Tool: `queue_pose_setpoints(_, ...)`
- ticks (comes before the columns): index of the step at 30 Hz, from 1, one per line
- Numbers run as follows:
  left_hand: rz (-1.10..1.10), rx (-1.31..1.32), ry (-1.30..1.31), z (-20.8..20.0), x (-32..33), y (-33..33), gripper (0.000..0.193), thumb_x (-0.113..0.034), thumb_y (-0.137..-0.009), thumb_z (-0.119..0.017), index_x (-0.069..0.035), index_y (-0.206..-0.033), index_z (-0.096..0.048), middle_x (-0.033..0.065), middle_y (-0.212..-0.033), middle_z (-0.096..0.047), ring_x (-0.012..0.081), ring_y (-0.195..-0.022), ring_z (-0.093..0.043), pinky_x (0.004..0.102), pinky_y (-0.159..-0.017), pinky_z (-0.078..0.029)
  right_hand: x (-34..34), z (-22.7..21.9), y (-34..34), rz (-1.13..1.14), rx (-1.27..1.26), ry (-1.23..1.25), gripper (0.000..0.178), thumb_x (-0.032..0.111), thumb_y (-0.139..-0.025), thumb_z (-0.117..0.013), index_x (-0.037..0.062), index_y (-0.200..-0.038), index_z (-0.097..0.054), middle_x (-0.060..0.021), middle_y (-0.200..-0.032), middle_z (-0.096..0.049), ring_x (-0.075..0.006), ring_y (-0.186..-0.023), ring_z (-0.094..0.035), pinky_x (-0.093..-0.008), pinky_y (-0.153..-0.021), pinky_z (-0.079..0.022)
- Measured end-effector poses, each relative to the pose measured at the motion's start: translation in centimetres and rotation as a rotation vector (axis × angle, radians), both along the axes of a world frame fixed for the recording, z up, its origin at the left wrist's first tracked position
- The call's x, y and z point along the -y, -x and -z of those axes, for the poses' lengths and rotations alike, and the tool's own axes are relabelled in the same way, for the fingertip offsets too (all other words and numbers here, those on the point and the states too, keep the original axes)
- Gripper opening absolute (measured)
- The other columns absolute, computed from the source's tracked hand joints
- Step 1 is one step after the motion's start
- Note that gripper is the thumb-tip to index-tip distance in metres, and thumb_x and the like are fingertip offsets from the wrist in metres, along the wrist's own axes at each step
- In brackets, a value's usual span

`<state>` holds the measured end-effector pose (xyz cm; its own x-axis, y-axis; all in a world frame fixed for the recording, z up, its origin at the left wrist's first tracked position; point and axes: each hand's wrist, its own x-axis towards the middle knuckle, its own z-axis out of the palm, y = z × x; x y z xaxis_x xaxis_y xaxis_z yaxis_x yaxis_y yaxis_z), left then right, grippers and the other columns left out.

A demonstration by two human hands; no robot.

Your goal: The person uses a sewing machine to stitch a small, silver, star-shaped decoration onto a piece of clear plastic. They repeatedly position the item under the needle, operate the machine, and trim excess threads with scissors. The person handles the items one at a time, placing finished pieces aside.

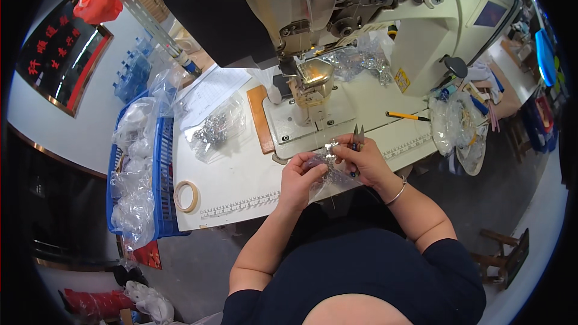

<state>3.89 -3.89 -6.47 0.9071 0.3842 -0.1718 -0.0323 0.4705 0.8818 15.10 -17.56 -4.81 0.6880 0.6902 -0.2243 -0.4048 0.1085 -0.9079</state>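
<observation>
My left hand (300,179) is closed on a crumpled clear plastic bag (320,191) at the front edge of the sewing table. Between the two hands glints a small silver piece (329,149), too small to make out exactly. My right hand (368,161) pinches at this piece with thumb and fingertips. A pair of small scissors (359,135) is tucked in the same hand, blades pointing away from me. Just beyond my hands stands the sewing machine's needle area (313,87), above a metal plate (337,111).
Left on the white table (235,174) lie a tape roll (186,196), a bag of shiny pieces (218,129) and paper sheets (214,93). A blue basket (164,174) of plastic bags adjoins the table. An orange pen (407,117) and another plastic bag (448,126) are to the right.
</observation>
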Motion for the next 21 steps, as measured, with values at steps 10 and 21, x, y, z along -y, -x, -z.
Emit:
queue_pose_setpoints(10,-0.265,0.104,0.061,-0.2,0.6,0.6,0.025,0.006,-0.080,-0.057,-0.002,-0.100,-0.045,0.0128,-0.095,-0.059,0.0222,-0.088,-0.062,0.0340,-0.075,-0.052,2.5,-2.0,-1.4,-0.430,0.329,0.161,0.030,0.015,-0.073,-0.073,-0.0016,-0.096,-0.064,-0.0008,-0.077,-0.063,-0.0077,-0.071,-0.056,-0.0227,-0.068,-0.045)
queue_pose_setpoints(21,-0.237,0.182,-0.022,0.6,0.1,0.6,0.022,0.008,-0.080,-0.054,-0.004,-0.095,-0.042,0.0158,-0.092,-0.059,0.0296,-0.092,-0.062,0.0401,-0.078,-0.053,1.7,-3.6,0.5,-0.291,0.727,0.322,0.018,0.015,-0.077,-0.068,-0.0001,-0.087,-0.065,-0.0026,-0.064,-0.059,-0.0080,-0.059,-0.051,-0.0242,-0.058,-0.043)
